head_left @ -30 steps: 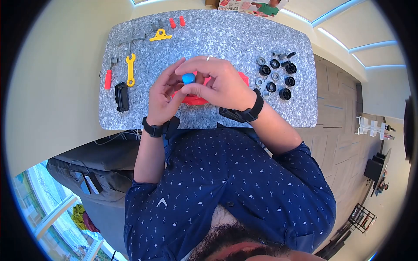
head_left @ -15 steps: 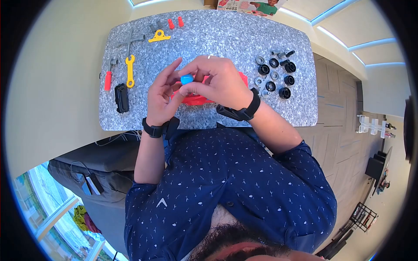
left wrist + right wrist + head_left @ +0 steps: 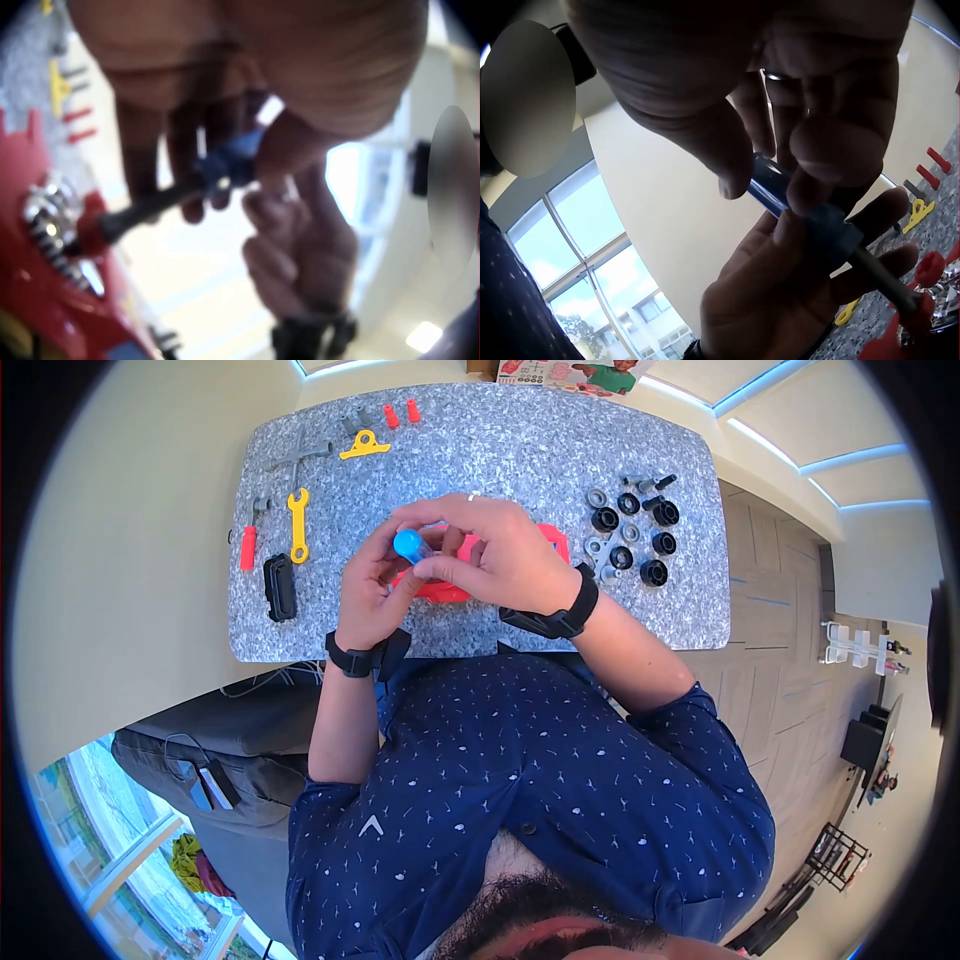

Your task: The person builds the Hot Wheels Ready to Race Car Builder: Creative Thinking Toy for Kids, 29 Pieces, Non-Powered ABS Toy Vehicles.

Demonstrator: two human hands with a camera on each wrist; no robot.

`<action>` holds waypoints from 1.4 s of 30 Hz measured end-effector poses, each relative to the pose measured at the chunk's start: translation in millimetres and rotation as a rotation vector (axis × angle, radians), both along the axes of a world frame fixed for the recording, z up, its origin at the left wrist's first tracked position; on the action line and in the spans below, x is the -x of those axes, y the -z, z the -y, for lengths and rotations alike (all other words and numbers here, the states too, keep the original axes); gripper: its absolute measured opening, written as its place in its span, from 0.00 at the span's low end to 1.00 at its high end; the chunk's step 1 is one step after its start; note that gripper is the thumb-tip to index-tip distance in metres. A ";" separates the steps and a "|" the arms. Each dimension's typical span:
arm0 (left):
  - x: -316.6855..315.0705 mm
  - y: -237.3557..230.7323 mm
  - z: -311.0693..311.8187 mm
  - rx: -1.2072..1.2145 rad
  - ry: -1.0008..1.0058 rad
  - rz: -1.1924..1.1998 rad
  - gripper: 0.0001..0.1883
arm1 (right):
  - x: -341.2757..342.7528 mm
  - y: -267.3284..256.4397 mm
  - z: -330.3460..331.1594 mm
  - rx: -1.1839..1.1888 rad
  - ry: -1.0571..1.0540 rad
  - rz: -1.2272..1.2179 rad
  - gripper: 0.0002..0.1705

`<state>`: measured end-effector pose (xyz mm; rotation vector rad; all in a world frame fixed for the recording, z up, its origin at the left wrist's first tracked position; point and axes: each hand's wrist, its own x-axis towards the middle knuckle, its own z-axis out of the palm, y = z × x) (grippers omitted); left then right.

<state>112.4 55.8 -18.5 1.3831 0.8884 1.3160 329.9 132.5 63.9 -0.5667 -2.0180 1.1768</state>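
Observation:
Both hands are on a toy screwdriver with a blue handle and a dark shaft. My right hand pinches the upper handle between thumb and fingers. Lower down, my left hand holds the handle with its thumb against the side. The shaft slants down to a red bolt on a red toy body, right beside a chrome engine-like part. From the head view, the hands cover most of the red body and hide the tool's tip.
On the left of the speckled table lie a yellow wrench, a red-handled tool and a black part. Farther back are a yellow bracket and two red bolts. Several black wheels and grey rings sit at right.
The blue handle's end has tipped to the left and shows more of its length. The right hand's fingers have shifted around the handle; the left hand has stayed nearly in place.

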 end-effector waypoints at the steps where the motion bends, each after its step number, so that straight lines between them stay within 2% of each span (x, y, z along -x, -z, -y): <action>1: -0.5 -1.6 0.0 0.020 -0.012 -0.026 0.39 | 1.3 0.4 0.5 0.026 -0.016 -0.019 0.22; 4: -2.9 -11.1 -0.4 0.040 -0.040 -0.140 0.41 | 4.2 2.2 -3.8 -0.153 -0.053 -0.082 0.23; 7: -2.6 -14.1 -5.4 0.006 -0.038 -0.378 0.42 | 0.3 4.4 -2.8 -0.052 -0.052 0.072 0.23; 9: 2.9 -11.0 -9.1 0.023 -0.015 -0.602 0.41 | -1.0 3.7 -2.8 -0.084 -0.035 0.076 0.22; 15: -1.1 20.3 -13.8 0.004 -0.128 -0.619 0.36 | -3.5 4.3 -4.3 -0.105 -0.003 0.072 0.20; 21: 2.1 13.9 -15.0 -0.007 -0.077 -0.683 0.33 | -5.8 1.9 -4.5 -0.112 0.037 0.070 0.20; 24: 2.8 3.3 -12.2 -0.160 -0.117 -0.818 0.33 | -6.5 -1.5 -10.3 -0.107 0.079 -0.013 0.19; 30: 3.1 12.3 -11.7 -0.087 -0.141 -0.755 0.36 | -6.8 -0.5 -26.2 -0.151 0.100 0.052 0.20; 39: -2.1 1.2 -11.4 0.031 -0.113 -0.642 0.30 | 3.8 4.3 -22.1 -0.209 0.103 0.065 0.20; 42: -0.2 4.3 -12.1 -0.057 -0.123 -0.707 0.31 | 3.3 3.3 -20.6 -0.174 0.142 0.104 0.21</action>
